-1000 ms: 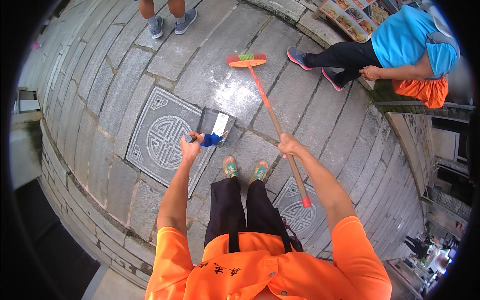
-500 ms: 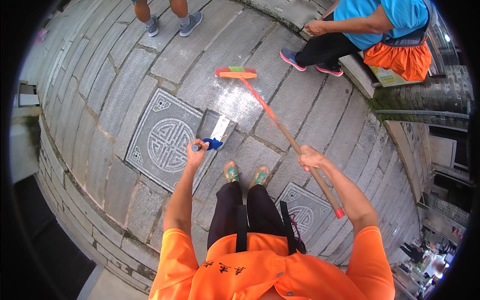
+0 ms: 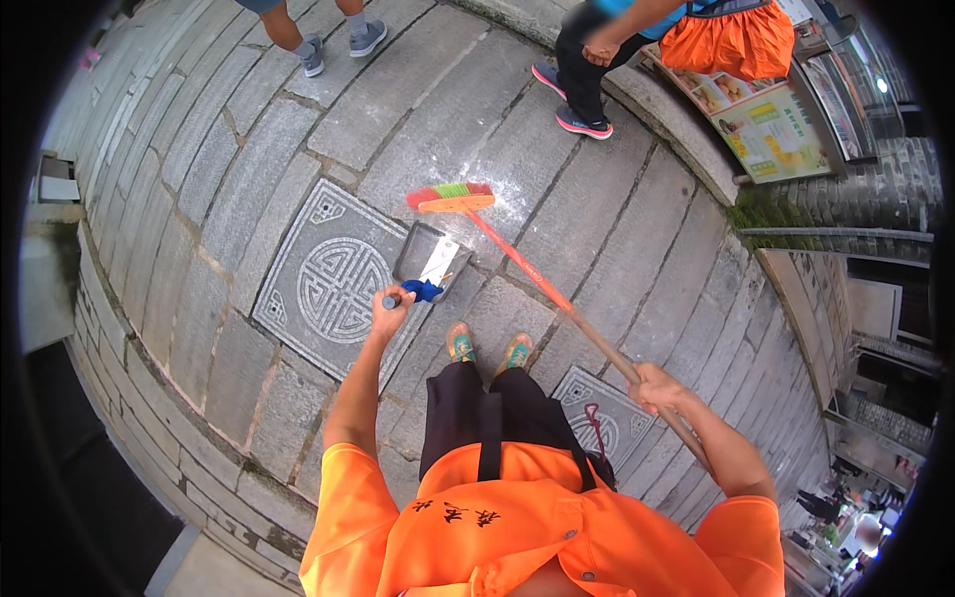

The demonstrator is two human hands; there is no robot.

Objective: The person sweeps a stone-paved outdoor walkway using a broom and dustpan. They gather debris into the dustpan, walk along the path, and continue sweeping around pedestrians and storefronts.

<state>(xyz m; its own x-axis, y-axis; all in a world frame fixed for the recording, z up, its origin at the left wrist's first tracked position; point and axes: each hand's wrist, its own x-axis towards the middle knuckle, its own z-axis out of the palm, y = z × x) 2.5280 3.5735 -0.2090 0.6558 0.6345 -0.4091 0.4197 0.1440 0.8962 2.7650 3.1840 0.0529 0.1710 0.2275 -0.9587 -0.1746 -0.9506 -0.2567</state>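
A person in an orange shirt and black trousers stands on grey stone paving, green-and-orange shoes planted side by side. The right hand has its fingers wrapped around the long orange-and-wood broom handle, which slants up and left from the hand to the broom head with green and red bristles resting on the paving. The left hand has its fingers closed on the blue grip of a grey metal dustpan, which sits on the ground just below the broom head, its mouth toward the bristles. A pale dusty patch spreads over the slabs beside the bristles.

To the left of the dustpan lies a square carved stone cover with a round emblem, its near corner just under the left hand; a second carved cover lies near the right foot. The paving runs open to the left, ending at a stepped stone edge on the near left.

Farther off, a second person's legs in dark trousers and pink-soled shoes stand at a raised stone kerb, close beyond the broom head. A third person's grey sneakers stand at the far edge. An illustrated signboard leans behind the kerb.
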